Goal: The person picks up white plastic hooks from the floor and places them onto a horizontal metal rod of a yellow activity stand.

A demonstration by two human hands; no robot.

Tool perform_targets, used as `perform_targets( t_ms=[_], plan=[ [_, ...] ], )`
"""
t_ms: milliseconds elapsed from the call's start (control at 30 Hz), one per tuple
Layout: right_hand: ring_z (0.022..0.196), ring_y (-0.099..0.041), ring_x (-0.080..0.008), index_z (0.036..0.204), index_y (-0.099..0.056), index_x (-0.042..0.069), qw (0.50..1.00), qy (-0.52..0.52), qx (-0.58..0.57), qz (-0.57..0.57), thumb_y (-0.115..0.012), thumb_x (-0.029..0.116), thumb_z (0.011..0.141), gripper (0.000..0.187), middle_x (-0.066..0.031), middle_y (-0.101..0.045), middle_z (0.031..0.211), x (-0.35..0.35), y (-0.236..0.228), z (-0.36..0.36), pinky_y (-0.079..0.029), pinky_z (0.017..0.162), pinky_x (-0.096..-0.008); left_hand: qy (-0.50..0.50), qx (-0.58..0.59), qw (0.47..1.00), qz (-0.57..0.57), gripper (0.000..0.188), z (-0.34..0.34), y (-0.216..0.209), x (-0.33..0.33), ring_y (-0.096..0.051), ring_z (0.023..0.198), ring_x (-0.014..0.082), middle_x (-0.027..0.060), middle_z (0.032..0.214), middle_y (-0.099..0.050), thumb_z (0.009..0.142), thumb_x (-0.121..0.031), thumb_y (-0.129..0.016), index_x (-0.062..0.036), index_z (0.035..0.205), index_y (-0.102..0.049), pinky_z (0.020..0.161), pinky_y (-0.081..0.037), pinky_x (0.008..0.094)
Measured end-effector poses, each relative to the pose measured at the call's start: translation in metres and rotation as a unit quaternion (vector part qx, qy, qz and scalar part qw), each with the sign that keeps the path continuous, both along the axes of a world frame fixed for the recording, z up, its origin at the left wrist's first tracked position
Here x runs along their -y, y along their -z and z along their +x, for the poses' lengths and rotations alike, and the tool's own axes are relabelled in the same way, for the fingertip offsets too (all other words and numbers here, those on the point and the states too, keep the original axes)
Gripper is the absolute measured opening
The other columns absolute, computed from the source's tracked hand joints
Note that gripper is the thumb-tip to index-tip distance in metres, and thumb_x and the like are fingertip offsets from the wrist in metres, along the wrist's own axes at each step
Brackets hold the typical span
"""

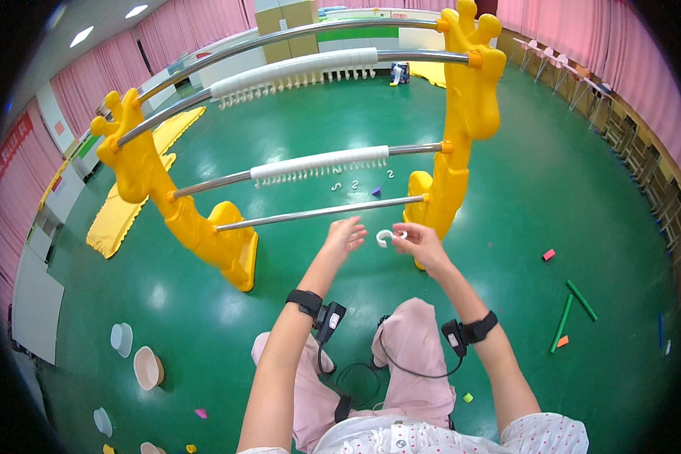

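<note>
My right hand [424, 246] pinches a white S-shaped hook [384, 239] at one end, its open curve turned toward my left hand. My left hand [345, 235] is empty, fingers loosely apart, a little short of the hook. Before both hands stands a rack with yellow giraffe-shaped posts [463, 113] and metal bars. The lowest bar [321, 213] runs just beyond my hands. Rows of white hooks hang from a white sleeve [318, 164] on the middle bar and from another white sleeve [295, 72] on a higher bar.
Several white S-hooks [355, 185] and a purple piece [377, 191] lie on the green floor behind the rack. Bowls [149, 368] stand at lower left. Green sticks [560, 324] and small coloured pieces lie at right. Yellow cloth [121, 208] is spread beyond the left post.
</note>
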State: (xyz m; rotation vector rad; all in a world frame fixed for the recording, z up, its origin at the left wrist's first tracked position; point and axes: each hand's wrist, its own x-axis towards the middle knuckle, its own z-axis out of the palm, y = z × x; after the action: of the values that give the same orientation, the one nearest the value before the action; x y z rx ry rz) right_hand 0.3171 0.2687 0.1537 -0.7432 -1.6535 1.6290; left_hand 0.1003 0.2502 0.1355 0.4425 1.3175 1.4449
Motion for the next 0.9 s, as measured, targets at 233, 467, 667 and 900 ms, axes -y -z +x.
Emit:
perform_targets(
  t_ms=[233,467,667,900],
  plan=[
    [0.084,-0.059,-0.0124,0.099,-0.056,0.000,0.997,0.041,0.040,-0.045,-0.056,0.009,0.084,0.018,-0.0055,-0.061,0.088,-0.028,0.045,0.051,-0.048,0.068,-0.0243,-0.088,0.074,0.988,0.101,0.071,-0.030,0.032,-0.112,-0.046,0.107,0.0279,0.0146,0.118,-0.042,0.071,-0.012,-0.070,0.0012,0.124,-0.024,0.086,-0.040,0.0419],
    [0.084,-0.061,-0.0169,0.099,-0.052,-0.003,0.992,0.073,0.012,-0.099,-0.054,0.004,0.084,0.017,-0.0106,-0.060,0.094,-0.044,0.075,0.083,-0.051,0.069,-0.0244,-0.053,0.235,0.944,0.226,0.020,-0.026,0.021,-0.158,-0.052,0.101,0.0253,0.0089,0.104,-0.053,0.084,0.002,-0.050,-0.0003,0.104,-0.047,0.090,-0.046,0.0341],
    [0.083,-0.062,-0.0190,0.109,-0.043,-0.003,0.984,0.120,0.027,-0.125,-0.051,0.001,0.084,0.027,-0.0135,-0.060,0.094,-0.047,0.066,0.067,-0.051,0.069,-0.0250,-0.059,0.226,0.945,0.230,0.022,-0.023,0.011,-0.149,-0.052,0.104,0.0272,0.0118,0.105,-0.053,0.084,0.005,-0.048,0.0026,0.105,-0.045,0.094,-0.044,0.0363],
    [0.084,-0.062,-0.0198,0.110,-0.041,-0.004,0.986,0.110,0.002,-0.124,-0.050,0.001,0.084,0.028,-0.0148,-0.060,0.096,-0.045,0.082,0.063,-0.052,0.070,-0.0257,-0.062,0.216,0.938,0.263,0.024,-0.025,0.019,-0.152,-0.052,0.104,0.0279,0.0130,0.106,-0.053,0.083,0.008,-0.046,0.0037,0.107,-0.042,0.095,-0.043,0.0394]
  ],
)
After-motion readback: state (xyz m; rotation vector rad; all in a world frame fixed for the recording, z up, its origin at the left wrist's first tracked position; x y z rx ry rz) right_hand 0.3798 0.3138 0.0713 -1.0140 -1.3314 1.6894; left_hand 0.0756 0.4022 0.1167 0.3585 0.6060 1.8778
